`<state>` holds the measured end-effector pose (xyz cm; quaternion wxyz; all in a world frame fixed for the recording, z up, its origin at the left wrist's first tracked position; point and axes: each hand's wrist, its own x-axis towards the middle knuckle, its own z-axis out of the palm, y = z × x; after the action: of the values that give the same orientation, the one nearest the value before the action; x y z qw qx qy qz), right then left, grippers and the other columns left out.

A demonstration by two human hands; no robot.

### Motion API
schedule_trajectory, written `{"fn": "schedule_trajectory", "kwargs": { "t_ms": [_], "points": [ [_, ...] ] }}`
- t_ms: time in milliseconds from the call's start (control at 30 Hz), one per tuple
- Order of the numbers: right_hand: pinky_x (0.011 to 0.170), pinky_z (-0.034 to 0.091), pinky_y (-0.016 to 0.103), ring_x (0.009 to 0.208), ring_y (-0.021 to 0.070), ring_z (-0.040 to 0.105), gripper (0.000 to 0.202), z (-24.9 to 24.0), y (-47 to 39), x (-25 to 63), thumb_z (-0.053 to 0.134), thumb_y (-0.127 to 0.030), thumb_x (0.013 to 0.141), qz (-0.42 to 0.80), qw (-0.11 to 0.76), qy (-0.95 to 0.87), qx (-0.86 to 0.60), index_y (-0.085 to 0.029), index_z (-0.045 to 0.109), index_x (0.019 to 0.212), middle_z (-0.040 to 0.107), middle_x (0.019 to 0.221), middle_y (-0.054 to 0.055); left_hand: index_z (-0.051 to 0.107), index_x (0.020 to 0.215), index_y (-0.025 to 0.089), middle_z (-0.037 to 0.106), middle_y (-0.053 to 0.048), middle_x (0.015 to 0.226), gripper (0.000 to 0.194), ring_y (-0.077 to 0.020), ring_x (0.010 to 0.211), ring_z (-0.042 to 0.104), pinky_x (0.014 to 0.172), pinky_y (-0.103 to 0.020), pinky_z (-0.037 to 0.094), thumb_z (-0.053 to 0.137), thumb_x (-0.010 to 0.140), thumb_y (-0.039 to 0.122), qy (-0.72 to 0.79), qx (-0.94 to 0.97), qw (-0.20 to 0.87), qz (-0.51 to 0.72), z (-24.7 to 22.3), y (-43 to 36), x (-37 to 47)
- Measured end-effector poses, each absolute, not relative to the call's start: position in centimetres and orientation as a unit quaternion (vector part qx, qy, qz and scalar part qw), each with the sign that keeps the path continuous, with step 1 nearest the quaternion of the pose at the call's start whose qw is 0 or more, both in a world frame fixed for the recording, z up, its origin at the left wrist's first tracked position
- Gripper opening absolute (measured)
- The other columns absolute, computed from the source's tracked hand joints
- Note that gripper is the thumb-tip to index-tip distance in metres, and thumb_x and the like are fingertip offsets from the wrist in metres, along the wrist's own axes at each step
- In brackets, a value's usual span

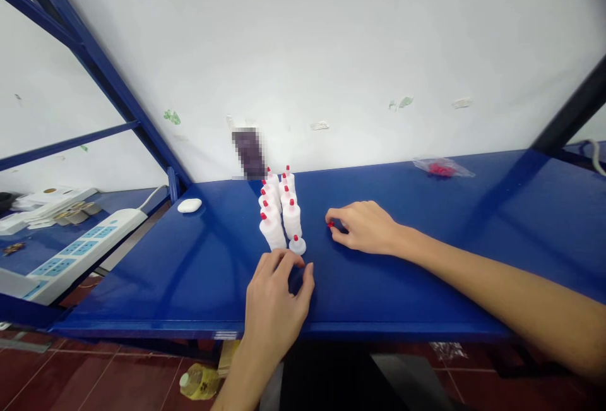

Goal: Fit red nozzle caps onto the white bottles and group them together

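Note:
Two rows of white squeeze bottles point(273, 232) with red tips stand upright on the blue table point(208, 272). In front of the right row, a white nozzle lid point(298, 246) with a red tip sits low on the table. My left hand point(277, 291) is just nearer to me than the bottles and lid, fingers curved, thumb and forefinger apart, with nothing visible between them. To the right, my right hand point(364, 228) rests low over the table, pinching a small red cap point(330, 225) between thumb and forefinger.
A clear plastic bag of red caps point(441, 170) lies at the back right. A white oval case point(189, 206) is at the left. Beyond the blue frame post, a white power strip point(85, 250) lies on another table. A yellowish bottle point(199, 381) is on the floor.

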<state>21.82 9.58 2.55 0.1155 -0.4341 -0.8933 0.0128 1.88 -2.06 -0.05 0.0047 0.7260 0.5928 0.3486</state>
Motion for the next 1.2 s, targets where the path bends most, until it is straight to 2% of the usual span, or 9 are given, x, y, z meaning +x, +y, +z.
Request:
{"fn": "schedule_trajectory", "kwargs": {
  "t_ms": [100, 233, 400, 533, 600, 667, 900, 1200],
  "points": [
    [0.054, 0.024, 0.026, 0.064, 0.0162, 0.061, 0.017, 2.6, 9.8, 22.0, 0.053, -0.028, 0.089, 0.014, 0.104, -0.895, -0.434, -0.025, 0.067, 0.098, 0.07, 0.076, 0.0, 0.061, 0.087, 0.021, 0.065, -0.003, 0.091, 0.013, -0.0189, 0.085, 0.058, 0.075, -0.031, 0.045, 0.053, 0.094, 0.027, 0.578, 0.738, 0.029, 0.346, 0.0, -2.3, 1.9],
    [0.057, 0.028, 0.026, 0.07, 0.0168, 0.063, 0.018, 2.6, 10.2, 22.3, 0.053, -0.029, 0.092, 0.044, 0.096, -0.9, -0.422, -0.026, 0.069, 0.101, 0.071, 0.08, 0.0, 0.061, 0.087, 0.021, 0.064, -0.001, 0.082, 0.016, -0.0165, 0.076, 0.058, 0.071, -0.029, 0.044, 0.05, 0.097, 0.026, 0.527, 0.792, 0.074, 0.3, 0.3, -2.5, 1.9],
    [0.061, 0.034, 0.025, 0.073, 0.0142, 0.059, 0.014, 2.5, 9.2, 21.8, 0.058, -0.026, 0.088, 0.089, 0.159, -0.912, -0.367, -0.022, 0.072, 0.09, 0.067, 0.088, 0.001, 0.062, 0.093, 0.022, 0.061, 0.0, 0.077, 0.015, -0.0151, 0.069, 0.057, 0.063, -0.027, 0.041, 0.049, 0.097, 0.028, 0.534, 0.799, 0.109, 0.252, 0.6, -2.4, 2.1],
    [0.062, 0.038, 0.023, 0.06, 0.0096, 0.05, 0.011, 2.3, 6.9, 20.6, 0.062, -0.023, 0.085, 0.246, 0.253, -0.887, -0.298, -0.019, 0.072, 0.086, 0.057, 0.068, -0.003, 0.059, 0.102, 0.022, 0.057, 0.002, 0.07, 0.014, -0.0147, 0.063, 0.054, 0.059, -0.026, 0.038, 0.049, 0.097, 0.032, 0.573, 0.757, 0.132, 0.286, 0.2, -2.3, 2.0],
    [0.059, 0.039, 0.022, 0.055, 0.0082, 0.046, 0.013, 2.2, 6.0, 20.1, 0.06, -0.024, 0.086, 0.338, 0.269, -0.859, -0.275, -0.017, 0.07, 0.089, 0.053, 0.06, -0.006, 0.058, 0.096, 0.022, 0.056, 0.002, 0.07, 0.016, -0.0141, 0.062, 0.052, 0.059, -0.026, 0.036, 0.047, 0.098, 0.033, 0.575, 0.749, 0.143, 0.296, 0.0, -2.3, 1.9],
    [0.057, 0.039, 0.021, 0.052, 0.0074, 0.043, 0.012, 2.1, 5.4, 20.0, 0.059, -0.023, 0.087, 0.377, 0.271, -0.845, -0.267, -0.016, 0.069, 0.09, 0.052, 0.057, -0.007, 0.055, 0.089, 0.021, 0.057, 0.002, 0.072, 0.02, -0.0135, 0.063, 0.051, 0.059, -0.026, 0.035, 0.043, 0.1, 0.032, 0.569, 0.751, 0.148, 0.3, -0.1, -2.3, 1.8],
    [0.058, 0.038, 0.02, 0.053, 0.0072, 0.044, 0.011, 2.5, 5.2, 20.0, 0.056, -0.025, 0.09, 0.354, 0.261, -0.864, -0.246, -0.017, 0.063, 0.091, 0.054, 0.06, -0.007, 0.044, 0.075, 0.02, 0.052, 0.001, 0.07, 0.029, -0.013, 0.06, 0.046, 0.058, -0.027, 0.03, 0.037, 0.102, 0.027, 0.542, 0.782, 0.113, 0.287, 0.0, -2.3, 1.9],
    [0.059, 0.038, 0.022, 0.053, 0.0084, 0.044, 0.014, 2.4, 5.2, 20.3, 0.053, -0.03, 0.093, 0.324, 0.26, -0.879, -0.234, -0.019, 0.06, 0.096, 0.053, 0.062, -0.007, 0.054, 0.093, 0.021, 0.061, -0.001, 0.078, 0.022, -0.0151, 0.065, 0.054, 0.06, -0.026, 0.035, 0.034, 0.103, 0.026, 0.541, 0.776, 0.126, 0.298, 0.4, -2.5, 1.8]
  ]
}}
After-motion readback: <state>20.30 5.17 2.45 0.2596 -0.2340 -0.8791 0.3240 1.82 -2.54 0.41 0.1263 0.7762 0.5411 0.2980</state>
